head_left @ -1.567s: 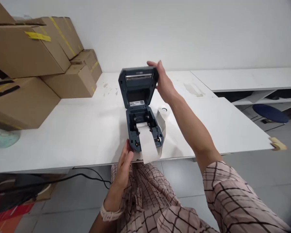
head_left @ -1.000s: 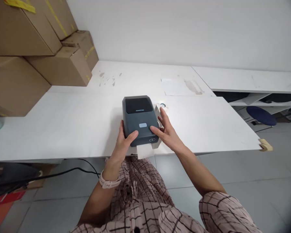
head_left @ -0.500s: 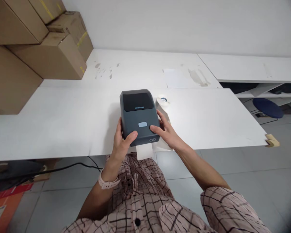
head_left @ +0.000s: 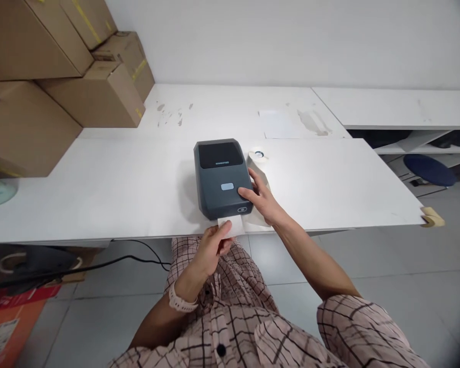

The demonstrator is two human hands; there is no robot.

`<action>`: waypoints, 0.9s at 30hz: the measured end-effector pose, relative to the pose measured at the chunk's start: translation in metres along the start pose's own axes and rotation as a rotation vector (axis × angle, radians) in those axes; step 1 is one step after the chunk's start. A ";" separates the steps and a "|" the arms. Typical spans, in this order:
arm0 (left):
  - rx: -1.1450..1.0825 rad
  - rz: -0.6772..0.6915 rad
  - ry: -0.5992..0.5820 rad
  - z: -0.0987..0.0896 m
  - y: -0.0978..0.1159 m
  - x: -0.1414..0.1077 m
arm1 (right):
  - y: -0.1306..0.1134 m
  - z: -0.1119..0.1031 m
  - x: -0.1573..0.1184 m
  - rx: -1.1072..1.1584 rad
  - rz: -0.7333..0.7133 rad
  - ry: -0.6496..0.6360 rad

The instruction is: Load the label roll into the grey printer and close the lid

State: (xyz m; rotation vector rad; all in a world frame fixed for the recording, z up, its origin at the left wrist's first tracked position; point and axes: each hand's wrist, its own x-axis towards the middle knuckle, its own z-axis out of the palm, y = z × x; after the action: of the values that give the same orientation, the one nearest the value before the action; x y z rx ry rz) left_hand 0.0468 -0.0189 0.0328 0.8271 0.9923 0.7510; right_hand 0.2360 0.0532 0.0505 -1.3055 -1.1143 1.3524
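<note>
The printer (head_left: 224, 179) stands on the white table (head_left: 138, 179) near its front edge, directly before the person, with its dark lid down. A white paper strip (head_left: 235, 227) comes out of the printer's front, low down, and reaches toward the person.

The left hand (head_left: 210, 250) pinches this strip, thumb on top and fingers curled beneath. Half a second earlier the same hand lies against the printer's left side, thumb over the front of the lid; it has since left the printer for the paper. The right hand (head_left: 267, 204) is spread around the front right part of the printer, thumb on the lid and fingers along the side, much as in the preceding frame. In the earliest frame, by contrast, the lid stands raised, the right hand holds its upper corner, and the strip lies exposed across the inside and over the front.

A paper roll (head_left: 257, 156) remains just beside the printer on its right; a loose length of paper runs from it along that side, partly hidden by the right hand. Farther back lies a flat white sheet (head_left: 279, 125), near a stained patch of the table. Cardboard boxes (head_left: 107, 97) are stacked at the far left, and a blue stool (head_left: 429, 170) stands beyond the table's right end.
</note>
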 end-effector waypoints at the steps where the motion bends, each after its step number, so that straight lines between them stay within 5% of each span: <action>1: -0.044 -0.018 -0.013 0.004 0.005 0.002 | 0.001 0.000 0.000 -0.008 -0.003 0.003; 5: -0.053 0.042 0.093 0.009 0.003 0.009 | 0.003 0.000 0.001 -0.030 -0.005 0.013; 9: 0.182 0.164 0.198 -0.004 -0.019 0.018 | -0.002 0.001 0.001 -0.044 0.002 0.012; 18: 0.393 0.277 0.187 -0.015 -0.018 0.021 | -0.034 0.018 0.017 -0.029 -0.010 0.005; 27: 0.375 0.323 0.207 -0.016 -0.015 0.015 | -0.027 0.016 0.015 -0.111 -0.122 0.044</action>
State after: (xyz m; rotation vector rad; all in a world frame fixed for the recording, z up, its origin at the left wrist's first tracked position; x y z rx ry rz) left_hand 0.0400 -0.0095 0.0088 1.2744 1.2221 0.9553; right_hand 0.2205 0.0723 0.0749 -1.3177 -1.2329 1.1818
